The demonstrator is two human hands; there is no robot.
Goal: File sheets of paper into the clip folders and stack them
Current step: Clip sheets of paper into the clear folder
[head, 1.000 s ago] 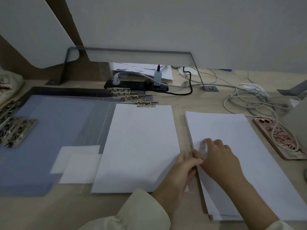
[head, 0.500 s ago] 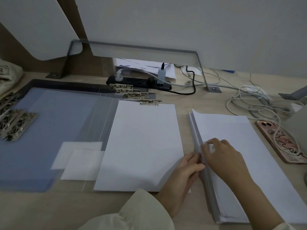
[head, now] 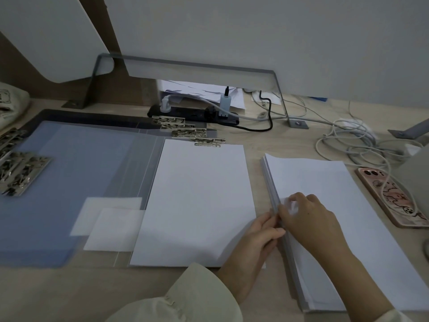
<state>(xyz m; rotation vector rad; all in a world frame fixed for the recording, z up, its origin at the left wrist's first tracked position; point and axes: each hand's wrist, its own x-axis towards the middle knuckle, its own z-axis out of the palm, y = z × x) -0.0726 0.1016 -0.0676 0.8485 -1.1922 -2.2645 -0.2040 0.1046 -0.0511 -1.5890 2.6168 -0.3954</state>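
Right hand [head: 308, 219] on the paper stack [head: 336, 182], right side of the desk [head: 69, 293]: fingers curled on top, thumb at the left edge, gripping the top sheets, which are raised a bit there. Left hand [head: 261, 235] meets it at the same edge, fingertips and thumb pinching the raised sheets. Clip folder [head: 199, 205] lies open at centre, a white sheet under its clip [head: 210, 142]. Open blue folders [head: 58, 182] overlap on my left. Phone [head: 390, 196] lies just right of the stack.
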